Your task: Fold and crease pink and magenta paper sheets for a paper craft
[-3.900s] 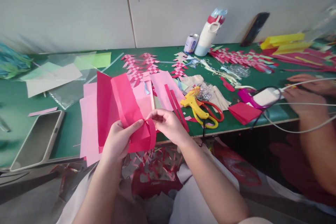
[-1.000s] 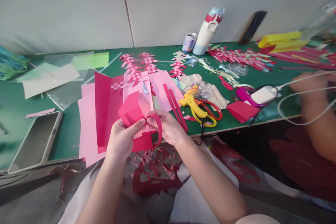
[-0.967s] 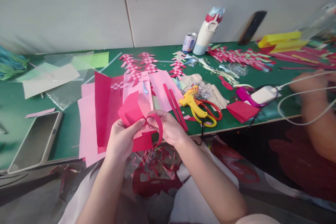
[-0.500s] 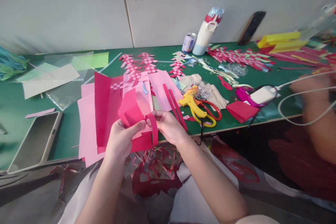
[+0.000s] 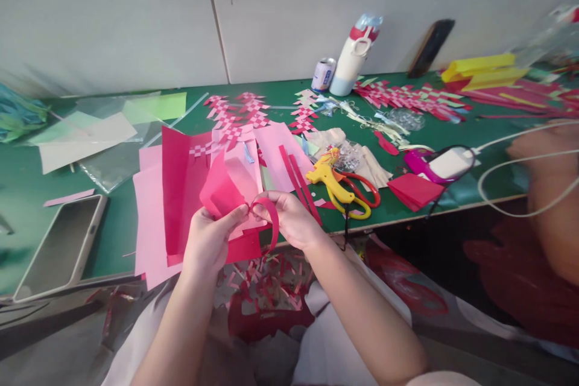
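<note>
In the head view, my left hand (image 5: 208, 235) pinches a bent piece of red paper (image 5: 217, 184) between thumb and fingers. Close beside it, my right hand (image 5: 289, 217) is closed on a narrow red paper strip (image 5: 274, 223), which loops down past its fingers. The fingertips of both hands nearly meet; whether strip and sheet are joined there is hidden. Under and behind my hands lie a larger red sheet (image 5: 178, 193) and pink sheets (image 5: 149, 217). Two loose red strips (image 5: 296, 181) lie to the right of my hands.
Yellow-handled scissors (image 5: 335, 184) lie on the green table (image 5: 253, 85) at right, near folded red paper (image 5: 414, 191). Woven paper chains (image 5: 230, 117), a can (image 5: 324, 74) and a bottle (image 5: 355, 57) are behind. A phone (image 5: 63, 247) is at left. Another person's arm (image 5: 549, 193) is at right.
The red strip at my right hand has swung outward to the right into a rounder curve. The red paper in my left hand has tilted and opened slightly. Both hands stay nearly in place.
</note>
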Motion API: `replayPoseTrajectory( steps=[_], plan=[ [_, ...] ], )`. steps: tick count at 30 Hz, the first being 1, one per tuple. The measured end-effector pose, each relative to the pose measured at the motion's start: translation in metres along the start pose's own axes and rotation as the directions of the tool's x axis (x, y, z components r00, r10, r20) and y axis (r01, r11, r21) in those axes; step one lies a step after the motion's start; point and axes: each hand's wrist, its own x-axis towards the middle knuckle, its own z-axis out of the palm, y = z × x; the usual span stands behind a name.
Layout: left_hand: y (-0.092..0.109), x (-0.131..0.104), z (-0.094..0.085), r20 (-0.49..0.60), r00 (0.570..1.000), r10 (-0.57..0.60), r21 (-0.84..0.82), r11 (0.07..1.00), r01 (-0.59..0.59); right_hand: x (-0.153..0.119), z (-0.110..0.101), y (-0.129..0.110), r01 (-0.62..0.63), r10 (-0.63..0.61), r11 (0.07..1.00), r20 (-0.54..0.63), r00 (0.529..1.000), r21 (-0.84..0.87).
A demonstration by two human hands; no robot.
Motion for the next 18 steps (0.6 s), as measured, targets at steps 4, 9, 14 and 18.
replayPoseTrajectory(
  steps=[4, 9, 14, 18],
  plan=[
    [0.0, 0.003, -0.006, -0.055, 0.997, 0.054, 0.099, 0.994, -0.048, -0.001, -0.001, -0.005, 0.023, -0.023, 0.999, 0.001, 1.0, -0.048],
    [0.003, 0.005, -0.022, 0.025, 0.995, 0.091, 0.513, 0.853, -0.092, -0.001, -0.006, -0.01, 0.039, -0.051, 0.984, -0.069, 0.996, -0.174],
    [0.009, 0.007, -0.031, 0.027, 0.976, 0.215, 0.888, 0.442, -0.122, 0.0, -0.011, -0.012, 0.094, -0.137, 0.922, -0.089, 0.987, -0.375],
    [0.013, 0.007, -0.035, 0.018, 0.955, 0.294, 0.962, 0.255, -0.097, -0.001, -0.016, -0.016, 0.173, -0.274, 0.787, -0.086, 0.958, -0.592]
  ],
)
